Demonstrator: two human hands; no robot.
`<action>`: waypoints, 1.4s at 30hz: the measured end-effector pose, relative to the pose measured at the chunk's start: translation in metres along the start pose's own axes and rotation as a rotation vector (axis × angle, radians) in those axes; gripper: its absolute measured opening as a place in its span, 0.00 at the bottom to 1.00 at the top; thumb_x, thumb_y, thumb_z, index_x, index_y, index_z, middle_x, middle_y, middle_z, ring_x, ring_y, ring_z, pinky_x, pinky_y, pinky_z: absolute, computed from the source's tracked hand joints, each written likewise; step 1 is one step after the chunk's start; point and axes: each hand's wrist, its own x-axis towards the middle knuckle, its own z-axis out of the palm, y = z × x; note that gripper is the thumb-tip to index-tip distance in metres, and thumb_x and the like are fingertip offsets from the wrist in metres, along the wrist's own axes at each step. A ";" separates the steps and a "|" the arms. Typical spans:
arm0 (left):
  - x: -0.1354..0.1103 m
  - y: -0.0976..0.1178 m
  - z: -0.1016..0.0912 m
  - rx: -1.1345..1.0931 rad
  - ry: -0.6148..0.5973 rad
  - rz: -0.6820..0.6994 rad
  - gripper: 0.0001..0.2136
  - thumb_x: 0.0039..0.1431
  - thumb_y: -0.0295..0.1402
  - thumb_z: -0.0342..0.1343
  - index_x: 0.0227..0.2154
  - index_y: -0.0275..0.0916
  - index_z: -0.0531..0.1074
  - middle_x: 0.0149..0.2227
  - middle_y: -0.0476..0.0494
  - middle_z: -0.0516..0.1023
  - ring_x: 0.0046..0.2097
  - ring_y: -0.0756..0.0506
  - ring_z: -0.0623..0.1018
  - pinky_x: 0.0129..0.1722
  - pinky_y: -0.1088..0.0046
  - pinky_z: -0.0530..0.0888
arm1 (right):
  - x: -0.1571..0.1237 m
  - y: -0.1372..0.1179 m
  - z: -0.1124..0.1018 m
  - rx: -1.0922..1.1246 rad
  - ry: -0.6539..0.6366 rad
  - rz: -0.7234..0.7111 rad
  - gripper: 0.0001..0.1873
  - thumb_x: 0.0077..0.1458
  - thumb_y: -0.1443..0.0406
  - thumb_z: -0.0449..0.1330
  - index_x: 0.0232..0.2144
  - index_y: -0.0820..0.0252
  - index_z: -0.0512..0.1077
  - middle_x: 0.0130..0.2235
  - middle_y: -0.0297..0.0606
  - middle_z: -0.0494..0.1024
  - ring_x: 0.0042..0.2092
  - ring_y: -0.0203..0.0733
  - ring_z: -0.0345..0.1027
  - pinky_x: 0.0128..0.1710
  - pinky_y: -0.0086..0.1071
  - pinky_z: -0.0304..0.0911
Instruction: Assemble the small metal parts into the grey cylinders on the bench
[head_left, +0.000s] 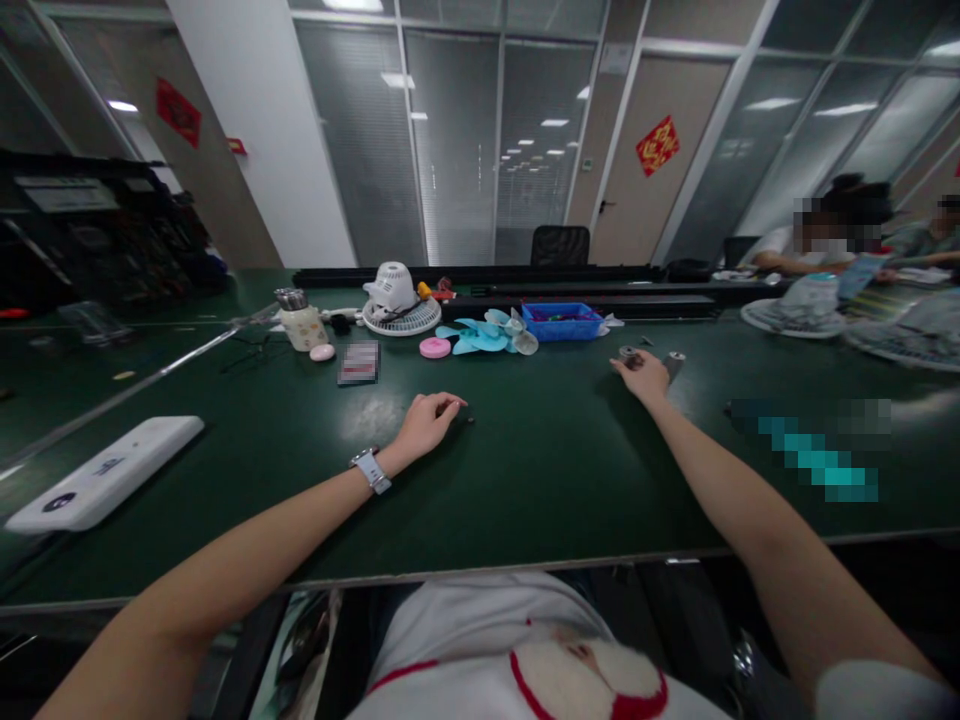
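My left hand [427, 426], with a watch on its wrist, rests low over the green table. Its fingers are curled and drawn together; whatever they may hold is too small to make out. A tiny dark piece [471, 420] lies just right of the fingertips. Farther out on the right, my right hand [646, 380] has its fingers closed around a small grey cylindrical part [627, 352], partly hidden by them. Against the outer side of that hand stands a second grey cylinder [676, 358]. A small thin piece [646, 341] lies just beyond.
Behind are a white fan housing [391, 287] on a round grille [405, 318], light-blue fan blades [484, 334], a pink disc [435, 347] and a blue tray [562, 322]. A bottle [304, 325] and white device [109, 475] are left. People sit far right.
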 end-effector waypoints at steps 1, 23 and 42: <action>0.000 0.000 0.000 -0.008 -0.007 -0.005 0.16 0.66 0.40 0.46 0.41 0.43 0.79 0.35 0.46 0.80 0.38 0.44 0.75 0.44 0.64 0.68 | 0.002 0.005 -0.001 -0.022 -0.010 0.021 0.24 0.48 0.54 0.67 0.45 0.61 0.76 0.41 0.47 0.81 0.44 0.53 0.75 0.47 0.44 0.68; 0.000 -0.001 0.002 -0.003 0.039 -0.016 0.16 0.64 0.39 0.47 0.38 0.41 0.79 0.38 0.46 0.82 0.40 0.43 0.75 0.45 0.64 0.68 | -0.189 -0.159 0.022 0.320 -0.856 -1.122 0.20 0.62 0.60 0.57 0.57 0.48 0.71 0.59 0.36 0.72 0.63 0.47 0.61 0.62 0.48 0.54; -0.001 -0.003 0.000 -0.022 0.007 -0.018 0.15 0.63 0.41 0.49 0.39 0.42 0.78 0.38 0.44 0.81 0.41 0.42 0.75 0.43 0.64 0.70 | -0.011 -0.044 -0.024 -0.104 0.159 -0.371 0.18 0.61 0.59 0.54 0.47 0.57 0.79 0.46 0.47 0.81 0.46 0.54 0.73 0.48 0.43 0.62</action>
